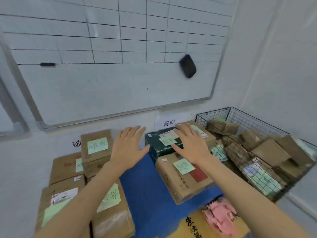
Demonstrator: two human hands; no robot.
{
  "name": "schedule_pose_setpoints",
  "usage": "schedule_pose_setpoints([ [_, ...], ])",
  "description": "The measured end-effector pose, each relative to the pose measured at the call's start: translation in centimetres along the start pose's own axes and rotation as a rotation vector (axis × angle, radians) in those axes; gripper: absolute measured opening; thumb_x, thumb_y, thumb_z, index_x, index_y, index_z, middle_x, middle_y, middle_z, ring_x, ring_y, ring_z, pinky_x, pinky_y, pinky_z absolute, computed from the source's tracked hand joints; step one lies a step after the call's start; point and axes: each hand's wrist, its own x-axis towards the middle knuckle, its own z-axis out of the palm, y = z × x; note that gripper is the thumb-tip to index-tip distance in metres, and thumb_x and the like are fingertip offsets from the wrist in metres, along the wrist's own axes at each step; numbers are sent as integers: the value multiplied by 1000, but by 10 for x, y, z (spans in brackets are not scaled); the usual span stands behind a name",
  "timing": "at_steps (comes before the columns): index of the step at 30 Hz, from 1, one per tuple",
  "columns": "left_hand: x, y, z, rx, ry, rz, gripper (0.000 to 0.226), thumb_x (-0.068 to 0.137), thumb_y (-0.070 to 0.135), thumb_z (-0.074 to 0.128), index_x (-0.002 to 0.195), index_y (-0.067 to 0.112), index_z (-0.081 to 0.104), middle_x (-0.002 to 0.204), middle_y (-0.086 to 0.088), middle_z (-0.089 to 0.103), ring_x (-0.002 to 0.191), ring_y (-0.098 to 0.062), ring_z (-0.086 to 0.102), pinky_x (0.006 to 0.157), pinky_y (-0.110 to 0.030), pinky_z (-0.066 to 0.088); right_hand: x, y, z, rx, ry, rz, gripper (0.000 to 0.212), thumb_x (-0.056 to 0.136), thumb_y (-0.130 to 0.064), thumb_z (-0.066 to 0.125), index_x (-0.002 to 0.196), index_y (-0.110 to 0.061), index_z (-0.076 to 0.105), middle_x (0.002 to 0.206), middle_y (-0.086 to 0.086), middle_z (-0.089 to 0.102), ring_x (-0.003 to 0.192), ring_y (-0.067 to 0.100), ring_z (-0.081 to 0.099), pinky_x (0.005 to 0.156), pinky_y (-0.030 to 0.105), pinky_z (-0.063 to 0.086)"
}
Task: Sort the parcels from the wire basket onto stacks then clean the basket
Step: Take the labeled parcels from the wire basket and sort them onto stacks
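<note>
Holds nothing in either hand; spreads left hand (127,145) released at 12 o'clock, just beside dark green parcel (160,149); spreads right hand (190,145) released above its top, contact unclear; shows wire basket (248,121) at 2 o'clock, with brown parcels (269,152) inside; shows labelled stacks (96,146) at 10 o'clock, beside blue mat (145,182).

**Item count, sorting area**
Wire basket (212,117): 1, its parcels too overlapped to count. Right stack: 3 parcels, namely 1 dark green box (159,149) and 2 brown boxes (180,182). Left stack (97,157): at least 4 brown parcels. Pink cloth (221,219): 1. Whiteboard (103,86): 1. Eraser (187,66): 1. Marker (47,64): 1. Wall labels (169,123): 2.
</note>
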Motion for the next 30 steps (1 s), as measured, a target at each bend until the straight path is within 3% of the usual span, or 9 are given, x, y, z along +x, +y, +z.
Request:
schedule_pose_setpoints([
  [4,26,100,17,-49,7,100,84,79,67,22,146,23,47,149,-1,47,135,-26,42,108,-43,31,-52,92,-22,-21,16,78,63,97,-52,45,153,-27,30,162,7,21,152,30,9,120,47,18],
  [8,52,208,35,-95,3,201,73,88,66,31,152,30,33,157,5,35,143,-21,28,117,-42,22,-99,188,-47,-110,9,152,74,92,-64,22,153,-24,31,162,6,22,152,28,9,119,47,19],
  [11,66,284,44,-130,17,244,81,82,70,20,152,31,31,158,6,32,145,-19,25,118,-44,19,-133,252,-63,-157,33,208,64,98,-57,33,153,-24,30,162,6,21,152,30,10,119,45,16],
  [13,72,328,53,-156,10,274,78,86,70,27,154,31,28,160,5,27,147,-20,21,118,-42,15,-156,287,-73,-154,33,248,69,94,-62,26,152,-25,31,161,8,23,151,31,12,120,47,16],
  [15,76,366,61,-166,-3,312,74,92,67,35,155,30,25,163,4,22,149,-20,17,119,-39,13,-177,319,-76,-144,18,288,67,95,-62,31,152,-26,31,159,8,25,150,31,14,120,47,18],
  [18,85,415,70,-184,-34,344,82,86,75,25,155,31,24,163,5,20,149,-19,17,118,-39,14,-204,361,-76,-165,25,336,62,98,-57,40,151,-28,30,159,7,25,149,30,15,119,46,22],
  [22,112,465,84,-196,-30,406,72,93,64,41,154,30,25,162,6,24,148,-16,20,117,-39,18,-227,409,-74,-102,17,439,74,91,-66,23,153,-27,29,162,6,22,150,29,14,118,43,20],
  [25,131,499,95,-217,-29,429,70,94,61,44,154,29,27,161,5,26,147,-16,21,118,-38,18,-235,448,-64,-113,-3,479,65,99,-57,39,154,-26,27,162,6,20,151,28,11,118,41,18],
  [30,168,547,126,-214,-45,427,71,93,62,44,154,28,27,161,4,27,147,-17,22,118,-38,18,-224,510,-54,-93,-9,501,64,99,-56,40,154,-27,26,163,6,18,152,27,9,119,41,16],
])
